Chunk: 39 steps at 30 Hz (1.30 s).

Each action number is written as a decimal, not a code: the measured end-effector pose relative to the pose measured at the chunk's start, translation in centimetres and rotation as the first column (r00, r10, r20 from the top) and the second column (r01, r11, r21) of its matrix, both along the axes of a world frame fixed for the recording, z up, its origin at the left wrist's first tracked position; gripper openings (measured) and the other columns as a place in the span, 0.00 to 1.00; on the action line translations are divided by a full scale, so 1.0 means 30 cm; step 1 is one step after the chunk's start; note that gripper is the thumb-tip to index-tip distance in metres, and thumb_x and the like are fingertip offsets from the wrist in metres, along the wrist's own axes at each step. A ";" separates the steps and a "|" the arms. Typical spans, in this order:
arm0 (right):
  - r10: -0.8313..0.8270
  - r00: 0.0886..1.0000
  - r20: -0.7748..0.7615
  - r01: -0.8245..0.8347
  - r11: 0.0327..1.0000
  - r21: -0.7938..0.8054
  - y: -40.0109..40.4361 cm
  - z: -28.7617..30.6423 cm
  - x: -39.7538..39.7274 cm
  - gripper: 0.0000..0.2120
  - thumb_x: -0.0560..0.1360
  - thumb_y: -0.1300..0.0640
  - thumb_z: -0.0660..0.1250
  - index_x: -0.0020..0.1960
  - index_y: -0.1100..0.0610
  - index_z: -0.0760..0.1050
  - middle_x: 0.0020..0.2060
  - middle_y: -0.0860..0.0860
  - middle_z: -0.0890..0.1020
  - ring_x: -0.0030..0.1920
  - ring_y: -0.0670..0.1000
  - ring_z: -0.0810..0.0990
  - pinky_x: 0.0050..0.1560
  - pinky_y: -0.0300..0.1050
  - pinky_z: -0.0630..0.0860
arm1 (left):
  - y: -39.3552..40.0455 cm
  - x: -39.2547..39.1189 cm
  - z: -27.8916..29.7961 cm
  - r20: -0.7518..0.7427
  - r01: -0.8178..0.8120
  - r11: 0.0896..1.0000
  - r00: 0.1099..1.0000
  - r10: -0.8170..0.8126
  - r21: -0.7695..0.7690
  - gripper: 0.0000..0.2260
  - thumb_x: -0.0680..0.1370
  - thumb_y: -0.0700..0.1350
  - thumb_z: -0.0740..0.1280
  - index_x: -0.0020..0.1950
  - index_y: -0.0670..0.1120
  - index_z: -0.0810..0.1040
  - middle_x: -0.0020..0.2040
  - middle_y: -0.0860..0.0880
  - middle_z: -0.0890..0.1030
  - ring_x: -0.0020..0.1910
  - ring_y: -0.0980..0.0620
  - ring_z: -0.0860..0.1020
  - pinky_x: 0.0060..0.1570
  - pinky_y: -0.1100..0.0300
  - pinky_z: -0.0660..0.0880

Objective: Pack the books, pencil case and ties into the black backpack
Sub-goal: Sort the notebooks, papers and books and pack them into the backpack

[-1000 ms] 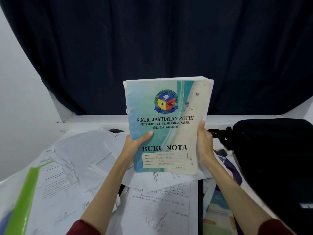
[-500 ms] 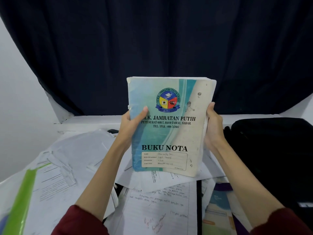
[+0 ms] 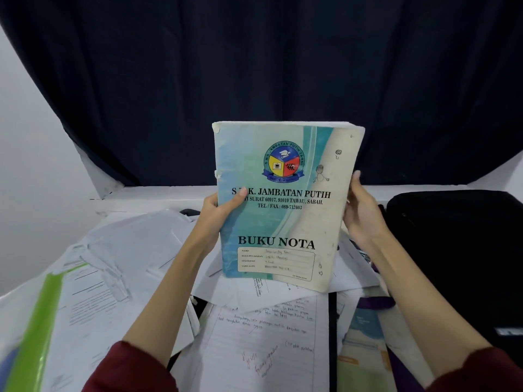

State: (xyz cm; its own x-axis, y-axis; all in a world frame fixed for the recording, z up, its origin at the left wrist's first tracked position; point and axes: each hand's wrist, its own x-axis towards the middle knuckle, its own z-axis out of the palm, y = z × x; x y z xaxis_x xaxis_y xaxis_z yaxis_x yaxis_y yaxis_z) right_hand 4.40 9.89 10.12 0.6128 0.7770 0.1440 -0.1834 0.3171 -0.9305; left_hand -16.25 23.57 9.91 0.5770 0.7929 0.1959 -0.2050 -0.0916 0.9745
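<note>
Saw thick teal-and-cream softcover notebook (image 3: 285, 205) held upright, frame centre, above loose white papers (image 3: 135, 267). Left hand (image 3: 219, 215) gripped spine edge, thumb on cover; right hand (image 3: 360, 210) clasped opposite edge. Black fabric backpack (image 3: 458, 250) sat at 3 o'clock, apart from notebook. Judged step: book pickup. Next needs swing toward 3 o'clock, backpack opening not visible.

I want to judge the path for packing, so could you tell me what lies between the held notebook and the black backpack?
In the head view, only the right hand, gripping the notebook by its right edge, lies between it and the black backpack.
</note>
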 end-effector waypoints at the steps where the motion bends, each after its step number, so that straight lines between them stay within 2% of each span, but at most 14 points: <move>1: 0.005 0.999 0.054 -0.002 0.998 -0.055 -0.010 -0.023 -0.014 0.28 0.72 0.35 0.54 0.56 0.54 0.78 0.51 0.52 0.84 0.55 0.50 0.81 0.63 0.52 0.73 | 0.001 -0.005 -0.012 -0.011 0.011 1.000 1.000 -0.011 -0.011 0.16 0.73 0.52 0.67 0.55 0.42 0.79 0.51 0.46 0.85 0.49 0.45 0.83 0.47 0.55 0.81; 3: 0.080 0.988 0.133 -0.063 0.989 -0.132 -0.023 -0.079 -0.031 0.27 0.72 0.36 0.58 0.61 0.53 0.76 0.57 0.55 0.82 0.59 0.54 0.79 0.64 0.54 0.73 | -0.007 -0.007 -0.036 0.007 0.020 0.998 1.000 -0.019 -0.054 0.20 0.73 0.52 0.67 0.59 0.41 0.78 0.53 0.45 0.84 0.51 0.45 0.82 0.50 0.52 0.80; 5: 0.100 0.979 0.179 -0.071 0.985 -0.158 -0.030 -0.116 -0.042 0.15 0.76 0.51 0.65 0.61 0.52 0.72 0.57 0.52 0.82 0.57 0.50 0.81 0.57 0.47 0.78 | -0.020 -0.002 -0.062 0.016 0.005 0.997 1.000 -0.004 -0.077 0.19 0.71 0.51 0.68 0.58 0.42 0.78 0.52 0.45 0.84 0.51 0.44 0.82 0.48 0.53 0.80; 8: 0.077 0.977 0.197 -0.051 0.989 -0.137 -0.027 -0.122 -0.062 0.20 0.78 0.69 0.60 0.66 0.53 0.67 0.54 0.45 0.81 0.51 0.42 0.82 0.44 0.35 0.79 | -0.040 0.006 -0.095 -0.010 -0.031 0.998 1.000 0.030 -0.063 0.15 0.69 0.47 0.71 0.54 0.45 0.78 0.48 0.47 0.85 0.48 0.45 0.83 0.42 0.56 0.81; 14: 0.030 0.987 0.156 -0.008 0.990 -0.142 -0.006 -0.143 -0.093 0.26 0.77 0.71 0.56 0.72 0.52 0.61 0.59 0.50 0.79 0.59 0.49 0.78 0.66 0.51 0.71 | -0.057 0.012 -0.123 0.045 -0.087 0.994 0.995 0.090 -0.058 0.08 0.73 0.40 0.70 0.52 0.47 0.78 0.46 0.50 0.85 0.45 0.50 0.84 0.41 0.58 0.80; 18: 0.014 0.978 0.209 0.018 0.988 -0.151 -0.044 -0.101 -0.094 0.18 0.79 0.71 0.57 0.66 0.57 0.67 0.53 0.48 0.80 0.47 0.40 0.81 0.43 0.33 0.78 | -0.069 -0.003 -0.112 -0.076 -0.109 0.993 0.991 0.112 0.042 0.09 0.72 0.41 0.72 0.50 0.48 0.78 0.45 0.53 0.84 0.44 0.55 0.83 0.41 0.62 0.80; 22: -0.087 0.929 0.359 0.161 0.970 -0.182 -0.093 -0.048 -0.064 0.18 0.75 0.69 0.64 0.63 0.59 0.71 0.54 0.50 0.79 0.55 0.50 0.79 0.43 0.32 0.76 | -0.100 -0.015 -0.018 -0.166 -0.147 0.968 0.969 0.182 0.203 0.10 0.72 0.41 0.74 0.51 0.45 0.80 0.43 0.53 0.83 0.39 0.59 0.82 0.37 0.65 0.79; 24: -0.302 0.846 0.439 0.369 0.927 -0.072 -0.146 0.017 -0.023 0.30 0.70 0.65 0.72 0.69 0.57 0.64 0.63 0.52 0.73 0.59 0.50 0.75 0.52 0.36 0.75 | -0.115 -0.027 0.060 -0.243 -0.114 0.941 0.950 0.197 0.318 0.07 0.71 0.41 0.74 0.48 0.45 0.81 0.42 0.50 0.83 0.38 0.56 0.83 0.38 0.60 0.80; 26: -0.448 0.654 0.610 0.494 0.863 0.105 -0.221 0.111 0.028 0.44 0.65 0.58 0.78 0.74 0.54 0.57 0.70 0.52 0.66 0.67 0.50 0.67 0.67 0.43 0.65 | -0.134 -0.044 0.150 -0.363 -0.037 0.899 0.907 0.213 0.436 0.07 0.71 0.43 0.75 0.45 0.44 0.81 0.43 0.46 0.84 0.39 0.51 0.83 0.42 0.53 0.81; 29: -0.259 0.441 0.859 0.463 0.886 0.030 -0.339 0.263 0.087 0.52 0.57 0.47 0.81 0.74 0.50 0.58 0.69 0.47 0.68 0.69 0.46 0.64 0.69 0.43 0.58 | -0.193 -0.031 0.291 -0.548 0.170 0.791 0.803 0.233 0.587 0.12 0.69 0.46 0.76 0.45 0.40 0.81 0.43 0.44 0.84 0.40 0.44 0.83 0.43 0.46 0.81; 31: 0.055 0.543 0.838 0.295 0.922 -0.252 -0.411 0.319 0.105 0.44 0.55 0.46 0.81 0.68 0.50 0.69 0.60 0.44 0.78 0.63 0.46 0.74 0.66 0.46 0.68 | -0.245 0.012 0.363 -0.635 0.322 0.711 0.740 0.223 0.626 0.10 0.69 0.48 0.77 0.43 0.45 0.81 0.41 0.47 0.84 0.37 0.48 0.83 0.40 0.50 0.81; 33: 0.301 0.686 0.663 0.056 0.886 -0.460 -0.484 0.301 0.118 0.25 0.61 0.56 0.78 0.56 0.53 0.77 0.50 0.46 0.85 0.54 0.49 0.82 0.53 0.43 0.79 | -0.294 0.073 0.406 -0.682 0.430 0.638 0.699 0.213 0.639 0.08 0.68 0.49 0.77 0.40 0.49 0.79 0.39 0.51 0.83 0.35 0.54 0.82 0.37 0.56 0.81; 35: 0.258 0.772 0.580 0.020 0.904 -0.428 -0.561 0.234 0.132 0.17 0.65 0.64 0.74 0.52 0.54 0.78 0.46 0.47 0.85 0.50 0.50 0.84 0.44 0.39 0.80 | -0.340 0.149 0.424 -0.712 0.508 0.579 0.675 0.192 0.638 0.08 0.68 0.48 0.77 0.40 0.49 0.79 0.39 0.52 0.83 0.35 0.55 0.82 0.38 0.55 0.81; 39: 0.056 0.906 0.419 0.058 0.965 -0.256 -0.721 0.119 0.160 0.25 0.59 0.68 0.78 0.53 0.56 0.76 0.44 0.49 0.85 0.45 0.50 0.84 0.41 0.42 0.81 | -0.420 0.320 0.412 -0.735 0.582 0.528 0.666 0.128 0.619 0.09 0.67 0.48 0.78 0.41 0.51 0.80 0.41 0.52 0.84 0.37 0.56 0.83 0.41 0.53 0.81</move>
State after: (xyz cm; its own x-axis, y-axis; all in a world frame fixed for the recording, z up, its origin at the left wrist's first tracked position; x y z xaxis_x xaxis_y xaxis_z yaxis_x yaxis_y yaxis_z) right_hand 9.20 -11.73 13.70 0.5405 0.8212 0.1827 0.2416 0.0565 -0.9687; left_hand -6.66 10.97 22.26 0.9371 0.3276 0.1208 0.2653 -0.8929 0.3637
